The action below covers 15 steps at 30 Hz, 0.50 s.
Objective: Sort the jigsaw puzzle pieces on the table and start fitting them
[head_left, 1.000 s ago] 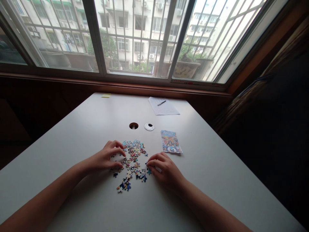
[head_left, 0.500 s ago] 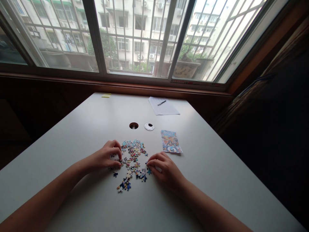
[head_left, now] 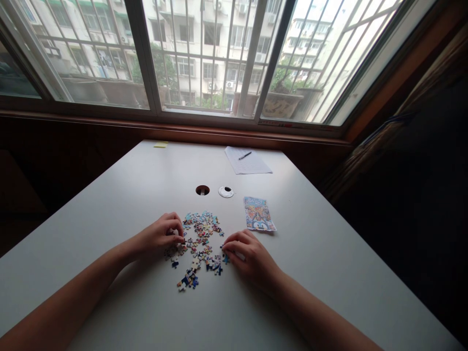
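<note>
Loose jigsaw puzzle pieces lie in a long heap on the white table, light blue at the far end and dark blue at the near end. At the heap's left edge my left hand is closed, thumb and forefinger pinching a small dark puzzle piece. My right hand rests on the table to the right of the heap. Its fingertips are pinched together at a dark puzzle piece, and a blue puzzle piece lies just under them.
A printed picture sheet lies beyond my right hand. Farther back are a round cable hole, its silver cover, a paper sheet with a pen, and a yellow sticky note. A barred window stands behind the table.
My left thumb and forefinger have come together on a small puzzle piece, and the hand has lifted slightly. The right hand has stayed where it was.
</note>
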### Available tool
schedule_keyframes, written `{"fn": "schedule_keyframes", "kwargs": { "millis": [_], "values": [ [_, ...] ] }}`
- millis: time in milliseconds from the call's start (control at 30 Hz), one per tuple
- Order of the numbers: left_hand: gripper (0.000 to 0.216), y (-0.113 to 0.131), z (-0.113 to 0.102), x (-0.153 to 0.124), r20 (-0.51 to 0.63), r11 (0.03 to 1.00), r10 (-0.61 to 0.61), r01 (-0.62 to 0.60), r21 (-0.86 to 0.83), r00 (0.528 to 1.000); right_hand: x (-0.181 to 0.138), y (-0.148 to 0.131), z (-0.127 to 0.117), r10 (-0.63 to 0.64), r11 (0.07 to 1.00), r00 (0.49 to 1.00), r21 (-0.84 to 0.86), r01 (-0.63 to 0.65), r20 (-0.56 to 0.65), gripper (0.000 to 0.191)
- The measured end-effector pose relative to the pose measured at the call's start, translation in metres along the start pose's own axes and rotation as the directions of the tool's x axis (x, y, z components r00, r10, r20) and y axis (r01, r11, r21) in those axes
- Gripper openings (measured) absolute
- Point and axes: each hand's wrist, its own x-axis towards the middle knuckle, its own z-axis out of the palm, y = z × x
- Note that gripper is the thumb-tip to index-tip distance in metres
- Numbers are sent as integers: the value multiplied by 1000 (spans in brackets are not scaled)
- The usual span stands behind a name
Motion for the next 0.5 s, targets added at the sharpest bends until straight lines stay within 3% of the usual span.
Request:
{"fn": "schedule_keyframes", "kwargs": {
  "millis": [500],
  "values": [
    [25,-9,10,3,-60,993,-55,61,100,997,1,0,-1,-13,1000,1000,-10,13,-10,12]
  ]
}}
